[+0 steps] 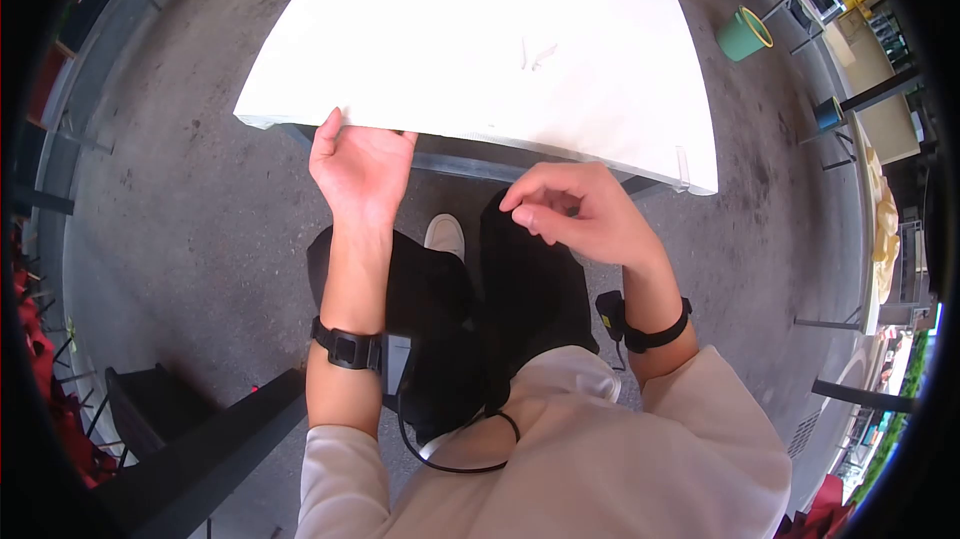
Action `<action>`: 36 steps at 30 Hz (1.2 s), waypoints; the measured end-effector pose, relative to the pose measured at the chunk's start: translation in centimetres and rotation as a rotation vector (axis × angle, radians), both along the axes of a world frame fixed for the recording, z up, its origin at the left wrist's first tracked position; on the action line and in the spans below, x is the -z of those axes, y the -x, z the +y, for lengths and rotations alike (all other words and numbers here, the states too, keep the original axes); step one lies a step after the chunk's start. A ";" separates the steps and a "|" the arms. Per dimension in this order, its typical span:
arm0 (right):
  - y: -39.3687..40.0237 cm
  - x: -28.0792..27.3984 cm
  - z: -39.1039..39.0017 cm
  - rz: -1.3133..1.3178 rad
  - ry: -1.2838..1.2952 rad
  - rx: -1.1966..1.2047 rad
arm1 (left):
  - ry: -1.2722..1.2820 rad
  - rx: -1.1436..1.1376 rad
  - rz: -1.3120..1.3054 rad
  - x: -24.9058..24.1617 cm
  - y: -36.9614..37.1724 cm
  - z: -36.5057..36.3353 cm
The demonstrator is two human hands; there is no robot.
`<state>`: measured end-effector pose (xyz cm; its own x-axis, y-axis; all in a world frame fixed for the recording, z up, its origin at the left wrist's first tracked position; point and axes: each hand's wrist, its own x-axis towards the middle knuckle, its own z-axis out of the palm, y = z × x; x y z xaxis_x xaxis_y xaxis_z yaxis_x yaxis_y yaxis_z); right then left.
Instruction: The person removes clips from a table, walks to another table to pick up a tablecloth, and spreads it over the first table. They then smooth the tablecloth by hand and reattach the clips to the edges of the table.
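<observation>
A white-topped table (450, 49) stands before me, its surface washed out by brightness. Palm up at its near left edge is my left hand (365, 167); its fingers pass beneath the white edge out of sight, and the thumb sticks up beside it. My right hand (585, 207) hovers over my lap, just short of the near edge. Its fingers are loosely curled with a gap behind the thumb, and nothing shows in them. Two thin pale strips (537, 56) lie on the white top. A small clear piece (682, 167) hangs at the near right corner.
Under the white top runs a dark metal frame (460, 166). A green bucket (744, 35) with a yellow rim stands on the floor at far right. Long tables (862, 239) line the right side. A black strap with a device (350, 347) circles my left forearm, its cable hanging down.
</observation>
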<state>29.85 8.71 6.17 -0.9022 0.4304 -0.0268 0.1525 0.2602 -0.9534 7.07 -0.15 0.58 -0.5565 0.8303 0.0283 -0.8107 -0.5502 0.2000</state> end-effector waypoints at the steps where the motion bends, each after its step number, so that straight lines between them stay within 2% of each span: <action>1: 0.5 -1.3 0.9 0.034 -0.187 0.108 | 0.027 -0.031 0.014 -0.1 -0.1 0.1; 3: 2.4 -2.9 2.4 0.024 -0.644 0.390 | 0.082 -0.096 0.044 0.2 -0.5 0.1; 6: 4.4 -1.7 6.0 0.143 -1.248 0.576 | 0.293 -0.110 0.014 1.1 -0.8 -0.5; 10: 5.3 0.0 7.7 0.012 -1.090 0.531 | 0.643 0.014 0.208 1.4 -2.1 -2.8; 15: 5.5 -0.2 7.5 -0.067 -0.756 0.480 | 0.675 0.139 0.572 1.3 -2.7 -5.9; 17: 5.3 0.4 6.8 0.016 -0.780 0.467 | 0.665 0.177 0.703 0.8 -2.6 -6.7; 21: 4.8 -0.1 4.4 0.185 -0.787 0.436 | 0.713 0.065 0.899 -0.8 -3.0 -6.8; 24: 4.4 -0.7 0.6 0.321 -0.807 0.296 | 0.725 -0.049 1.021 -2.5 -3.9 -6.3; 28: 4.0 -0.7 -4.1 0.311 -0.821 0.070 | 0.815 -0.351 1.263 -3.2 -5.4 -5.8; 31: 3.8 -0.3 -5.2 0.292 -0.840 0.034 | 0.990 -0.373 1.470 -3.7 -6.0 -6.6; 36: 4.1 0.0 -6.2 0.320 -0.895 -0.024 | 1.111 -0.461 1.742 -4.1 -6.4 -7.3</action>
<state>25.73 2.55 6.20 -0.8188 0.1525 0.5535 -0.0961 0.9141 -0.3940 13.51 -7.47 4.69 -0.6283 0.7051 0.3287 0.6511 0.2454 0.7182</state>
